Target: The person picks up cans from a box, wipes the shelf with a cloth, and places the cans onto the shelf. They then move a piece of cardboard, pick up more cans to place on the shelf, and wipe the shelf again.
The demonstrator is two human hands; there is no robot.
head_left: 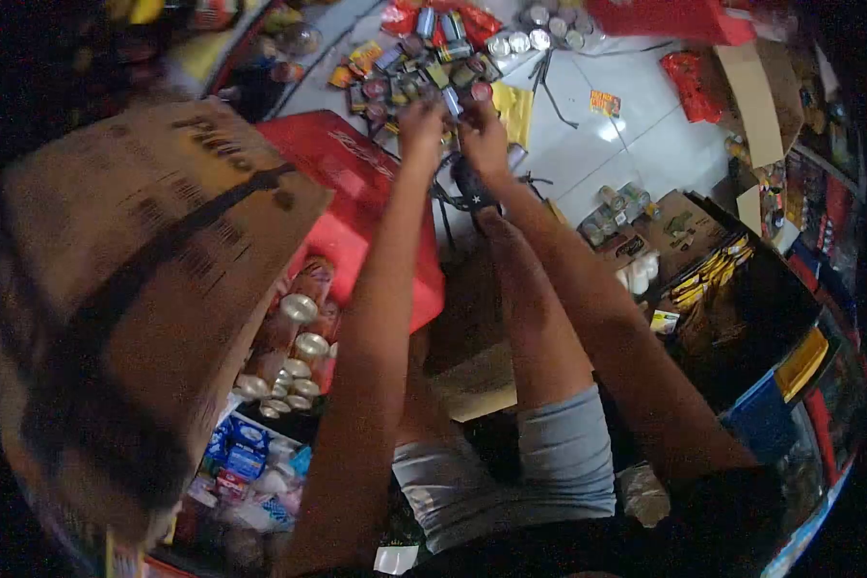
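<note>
Both my arms reach forward to a pile of small cans and packets (414, 72) on the tiled floor. My left hand (422, 130) is at the near edge of the pile, blurred, its fingers hidden from clear view. Close beside it on the right is my right hand (482, 130), near a red-topped can (481, 91) and a yellow packet (513, 114). Whether either hand holds something cannot be made out. A red bag (356, 207) lies to the left of my left forearm.
A large cardboard box (154, 222) stands at the left, with cans (299, 308) beside it and blue packs (246, 448) below. On the right are clear jars (618, 207), an open box of yellow packets (708, 279) and white tile floor (588, 144).
</note>
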